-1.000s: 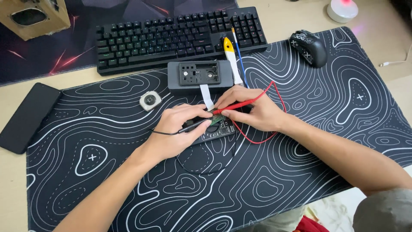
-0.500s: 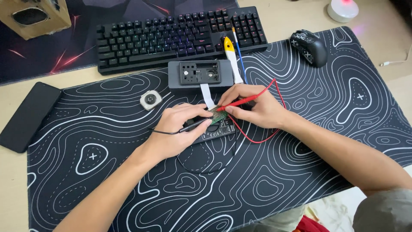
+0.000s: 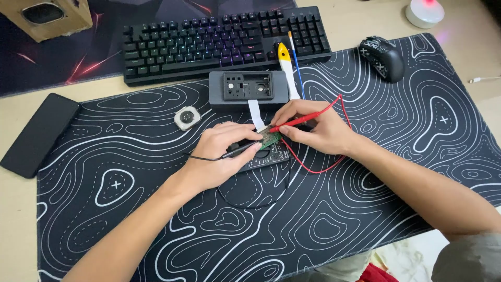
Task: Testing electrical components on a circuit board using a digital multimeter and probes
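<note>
My left hand [image 3: 222,154] holds a black test probe [image 3: 237,150] whose tip rests on a small green circuit board [image 3: 271,139]. My right hand [image 3: 313,128] grips a red probe [image 3: 295,122] with its tip on the same board. The board lies on a dark flat meter [image 3: 269,156] on the patterned desk mat [image 3: 365,209]. A white ribbon cable [image 3: 255,112] runs from the board up to a grey opened device case [image 3: 248,89]. Red wire [image 3: 318,168] and black wire [image 3: 250,203] loop over the mat.
A black keyboard [image 3: 224,42] lies beyond the case, with a yellow-handled tool [image 3: 287,68] beside it. A small round white part [image 3: 187,117] sits left of my hands. A black mouse [image 3: 386,55], a dark phone [image 3: 39,133] and a wooden speaker [image 3: 49,15] surround the area.
Both hands stay on the board; the red probe tip has shifted slightly on it. Nothing else has moved.
</note>
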